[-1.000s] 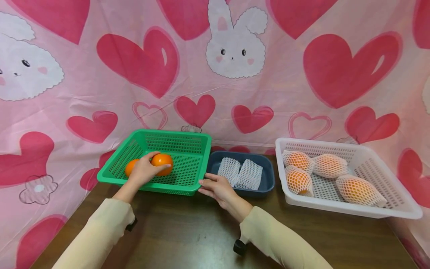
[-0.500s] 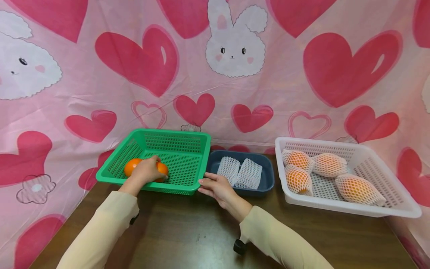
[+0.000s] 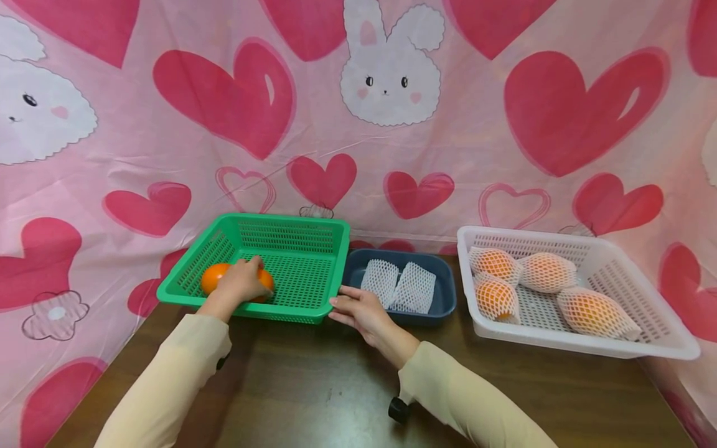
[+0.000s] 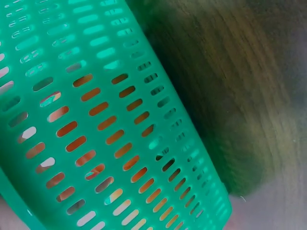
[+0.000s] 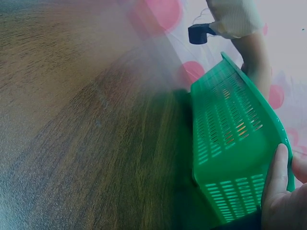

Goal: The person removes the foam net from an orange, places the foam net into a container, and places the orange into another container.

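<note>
Inside the green basket [image 3: 305,314], my left hand [image 3: 239,283] has its fingers curled over an orange [image 3: 266,283], hiding much of it. A second orange [image 3: 213,278] lies left of that hand, partly covered. In the left wrist view the slotted wall of the basket [image 4: 103,115] blocks the hand, with orange colour showing through the slots. My right hand [image 3: 361,311] grips the basket's near right corner; in the right wrist view its fingers [image 5: 277,172] lie on both sides of the rim.
Right of the basket, a dark blue tray [image 3: 448,292] holds two white foam net sleeves [image 3: 413,287]. Farther right, a white basket [image 3: 538,336] contains several net-wrapped oranges [image 3: 595,313]. A patterned pink cloth [image 3: 313,137] hangs behind the wooden table [image 3: 313,386].
My left hand first held the orange up with more of it showing; it has since lowered and shifted slightly, now sitting over the orange in the basket. The right hand keeps its place.
</note>
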Action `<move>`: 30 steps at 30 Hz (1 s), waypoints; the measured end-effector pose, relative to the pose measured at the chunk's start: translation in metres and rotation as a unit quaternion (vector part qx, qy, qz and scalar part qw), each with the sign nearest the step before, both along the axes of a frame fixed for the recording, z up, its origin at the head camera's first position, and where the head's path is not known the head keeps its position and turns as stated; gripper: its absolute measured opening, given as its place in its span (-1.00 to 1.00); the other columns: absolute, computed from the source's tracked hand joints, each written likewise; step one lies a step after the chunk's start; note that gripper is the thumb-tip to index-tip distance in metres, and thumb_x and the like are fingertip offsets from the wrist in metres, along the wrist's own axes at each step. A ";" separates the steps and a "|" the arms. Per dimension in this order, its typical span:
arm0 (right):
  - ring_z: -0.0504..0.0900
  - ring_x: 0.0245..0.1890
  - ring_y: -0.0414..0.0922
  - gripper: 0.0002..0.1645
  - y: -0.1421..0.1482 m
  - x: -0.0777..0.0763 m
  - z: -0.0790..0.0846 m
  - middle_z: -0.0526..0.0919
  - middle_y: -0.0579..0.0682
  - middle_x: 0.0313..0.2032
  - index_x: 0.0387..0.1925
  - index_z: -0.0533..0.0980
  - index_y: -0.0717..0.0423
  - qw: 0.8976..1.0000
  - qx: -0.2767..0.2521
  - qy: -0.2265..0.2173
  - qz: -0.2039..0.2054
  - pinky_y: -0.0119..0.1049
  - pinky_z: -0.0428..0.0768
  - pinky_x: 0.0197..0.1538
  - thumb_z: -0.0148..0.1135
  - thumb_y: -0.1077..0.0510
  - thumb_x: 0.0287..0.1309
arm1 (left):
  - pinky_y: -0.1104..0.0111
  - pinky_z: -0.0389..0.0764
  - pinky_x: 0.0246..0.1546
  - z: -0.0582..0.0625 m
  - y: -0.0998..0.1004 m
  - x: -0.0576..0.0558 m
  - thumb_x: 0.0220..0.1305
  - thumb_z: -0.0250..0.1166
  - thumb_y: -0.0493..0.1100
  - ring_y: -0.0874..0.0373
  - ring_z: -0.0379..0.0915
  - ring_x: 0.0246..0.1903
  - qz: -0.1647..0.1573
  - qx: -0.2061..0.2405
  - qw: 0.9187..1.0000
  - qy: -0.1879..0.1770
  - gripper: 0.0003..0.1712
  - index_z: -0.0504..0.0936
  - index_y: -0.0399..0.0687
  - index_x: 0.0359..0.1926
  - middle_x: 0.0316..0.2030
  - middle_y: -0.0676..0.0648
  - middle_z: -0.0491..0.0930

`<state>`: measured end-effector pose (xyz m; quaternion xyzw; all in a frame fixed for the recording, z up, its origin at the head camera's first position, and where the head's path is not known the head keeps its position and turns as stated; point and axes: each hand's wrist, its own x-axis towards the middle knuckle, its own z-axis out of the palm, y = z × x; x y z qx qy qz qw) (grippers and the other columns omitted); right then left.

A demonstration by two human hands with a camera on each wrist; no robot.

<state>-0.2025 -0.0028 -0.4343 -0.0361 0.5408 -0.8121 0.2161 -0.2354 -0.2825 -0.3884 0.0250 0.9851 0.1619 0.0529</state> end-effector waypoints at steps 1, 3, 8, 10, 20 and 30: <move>0.69 -0.17 -0.14 -0.36 0.000 0.000 0.000 0.48 0.45 0.23 0.44 0.18 0.54 1.000 0.000 0.000 0.000 -0.15 0.65 0.06 0.09 0.45 0.42 | -0.19 0.53 -0.14 0.000 0.000 0.000 0.15 0.52 -0.07 -0.31 0.43 -0.11 0.005 -0.001 1.000 0.000 -0.24 0.40 -0.39 0.22 0.04 -0.48 0.41; 0.69 -0.17 -0.13 -0.36 0.000 -0.001 0.000 0.48 0.45 0.23 0.44 0.17 0.55 1.000 -0.001 0.001 0.001 -0.14 0.65 0.06 0.09 0.45 0.42 | -0.19 0.53 -0.15 0.001 -0.002 0.000 0.13 0.51 -0.08 -0.32 0.43 -0.12 0.011 -0.007 1.000 -0.001 -0.25 0.41 -0.40 0.21 0.03 -0.48 0.40; 0.69 -0.17 -0.13 -0.36 -0.001 0.000 0.001 0.46 0.46 0.26 0.44 0.18 0.54 1.000 0.001 0.000 0.005 -0.13 0.65 0.06 0.09 0.43 0.43 | -0.22 0.52 -0.15 0.002 -0.002 0.002 0.11 0.49 -0.09 -0.38 0.41 -0.10 0.024 -0.018 0.999 -0.011 -0.22 0.38 -0.47 0.20 0.07 -0.53 0.36; 0.69 -0.16 -0.13 -0.37 -0.001 0.000 0.001 0.45 0.47 0.26 0.44 0.18 0.54 1.000 0.001 -0.001 0.007 -0.14 0.64 0.07 0.09 0.43 0.43 | -0.26 0.51 -0.13 0.003 -0.001 0.004 0.11 0.50 -0.09 -0.44 0.39 -0.06 0.028 -0.022 0.999 -0.018 -0.16 0.33 -0.52 0.24 0.11 -0.57 0.32; 0.68 -0.15 -0.12 -0.36 -0.001 0.001 0.001 0.43 0.47 0.28 0.45 0.17 0.54 1.000 0.001 -0.006 0.002 -0.16 0.64 0.07 0.08 0.44 0.43 | -0.35 0.46 0.00 0.002 0.003 0.006 0.10 0.56 -0.04 -0.58 0.25 0.13 0.037 -0.031 0.998 -0.033 0.15 0.08 -0.59 0.43 0.24 -0.68 0.16; 0.68 -0.09 -0.13 -0.33 0.004 0.000 0.002 0.35 0.49 0.34 0.46 0.11 0.55 1.000 0.011 -0.005 0.023 -0.18 0.62 0.12 0.07 0.42 0.44 | -0.41 0.39 0.01 0.004 0.007 0.010 0.13 0.56 -0.05 -0.59 0.18 0.15 0.047 -0.022 0.998 -0.022 0.02 0.20 -0.47 0.39 0.21 -0.64 0.16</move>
